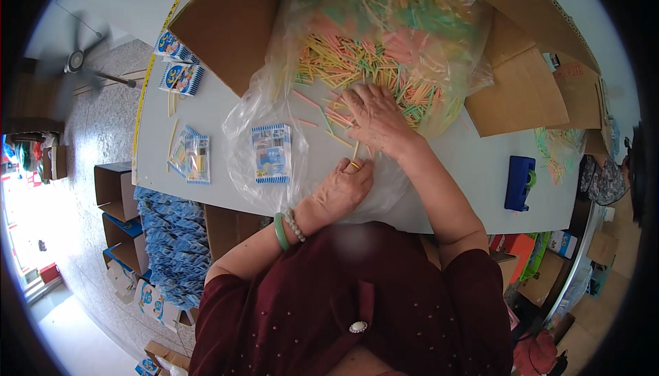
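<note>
A heap of thin coloured sticks (364, 53) is seen spilling out of a clear plastic bag (261, 101) that lies inside an open cardboard box (233, 19) tipped onto the white table (467, 163). The right hand (376, 116) is laid palm-down at the edge of the heap, its fingers spread and slightly curled over loose pink, yellow and green sticks. The left hand (341, 187) is kept just below it, fingers drawn together, and a few yellow sticks (355, 153) appear to be pinched upright between the fingertips, though the exact grip cannot be told.

The sticks are judged light, stiff and smooth, apt to slide and scatter; they are probably best gathered as a small bundle and held near the middle.

On the bag's skirt a small blue-and-white packet (272, 153) is lying flat; similar packets (190, 156) are scattered to the left. A blue tape dispenser (519, 182) is standing well apart on the right. Below the table's left edge, a pile of blue packets (171, 238) is stacked beside open cartons (113, 187).
</note>
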`<action>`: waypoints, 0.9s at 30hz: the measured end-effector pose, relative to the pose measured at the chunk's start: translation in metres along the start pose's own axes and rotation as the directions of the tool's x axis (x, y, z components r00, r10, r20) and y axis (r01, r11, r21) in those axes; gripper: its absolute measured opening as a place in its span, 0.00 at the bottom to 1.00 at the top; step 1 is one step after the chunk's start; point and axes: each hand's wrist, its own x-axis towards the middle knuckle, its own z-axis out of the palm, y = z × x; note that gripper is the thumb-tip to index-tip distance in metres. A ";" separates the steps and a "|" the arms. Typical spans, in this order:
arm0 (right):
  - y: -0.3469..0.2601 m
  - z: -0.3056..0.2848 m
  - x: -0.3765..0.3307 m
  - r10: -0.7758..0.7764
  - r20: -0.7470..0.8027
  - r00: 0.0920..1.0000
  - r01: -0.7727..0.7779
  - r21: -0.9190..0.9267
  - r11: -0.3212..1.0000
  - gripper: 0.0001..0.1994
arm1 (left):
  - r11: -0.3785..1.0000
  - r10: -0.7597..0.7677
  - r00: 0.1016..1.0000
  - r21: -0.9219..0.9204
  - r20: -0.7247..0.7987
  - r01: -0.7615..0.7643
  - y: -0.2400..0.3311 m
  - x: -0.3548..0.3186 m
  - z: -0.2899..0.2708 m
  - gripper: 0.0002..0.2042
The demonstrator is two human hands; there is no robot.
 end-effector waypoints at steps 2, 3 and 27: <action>0.002 0.004 0.004 0.013 0.006 1.000 -0.012 -0.019 1.000 0.23 | 0.998 0.033 0.999 -0.045 0.012 -0.033 0.000 -0.001 0.004 0.14; 0.007 0.007 0.009 -0.005 0.033 0.999 0.008 -0.076 0.997 0.19 | 0.994 0.017 0.999 -0.105 -0.043 -0.021 -0.001 -0.001 0.005 0.13; -0.036 0.025 -0.023 -0.061 -0.058 0.996 0.058 -0.043 0.997 0.04 | 0.882 -0.401 0.891 -0.352 -0.214 0.313 -0.007 -0.027 0.002 0.06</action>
